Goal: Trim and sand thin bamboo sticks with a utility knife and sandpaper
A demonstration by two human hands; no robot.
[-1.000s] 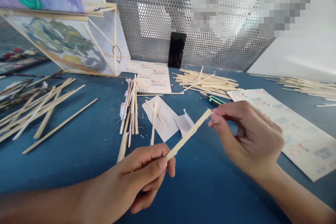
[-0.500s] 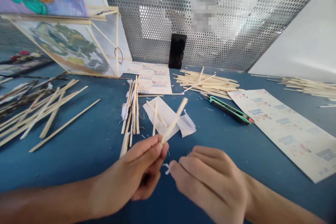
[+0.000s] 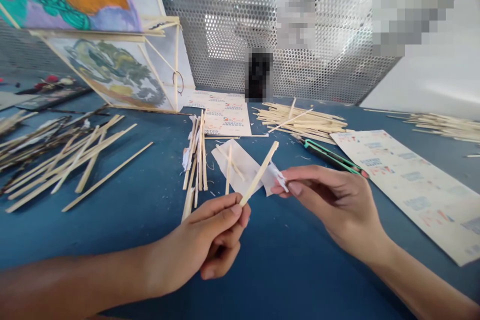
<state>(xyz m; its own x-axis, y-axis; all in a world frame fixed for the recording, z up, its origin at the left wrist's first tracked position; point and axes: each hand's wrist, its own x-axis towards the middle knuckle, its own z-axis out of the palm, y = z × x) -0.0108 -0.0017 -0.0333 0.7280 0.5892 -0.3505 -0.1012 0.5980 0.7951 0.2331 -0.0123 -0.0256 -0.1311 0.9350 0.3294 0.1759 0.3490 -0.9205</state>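
Between thumb and fingers, my left hand (image 3: 217, 235) pinches a pale wooden stick (image 3: 259, 174), which slants up and to the right. My right hand (image 3: 333, 205) is closed on a small crumpled scrap of white paper (image 3: 280, 179), just right of the stick's upper end. Behind both lies a piece of white paper (image 3: 243, 160) with thin sticks on it. A bundle of sticks (image 3: 197, 155), some with white paper on them, rests left of that paper.
A teal and black utility knife (image 3: 332, 156) lies near a stick pile (image 3: 300, 119). Printed abrasive sheets (image 3: 410, 185) are at right and back. More sticks (image 3: 93, 160) lie left, below a painted paper-and-stick frame (image 3: 112, 70). A perforated metal panel (image 3: 221, 25) stands behind.
My right hand has risen and moved forward from low beside my left hand, with the white scrap in its fingers. The left hand still holds the stick; the view has shifted slightly.
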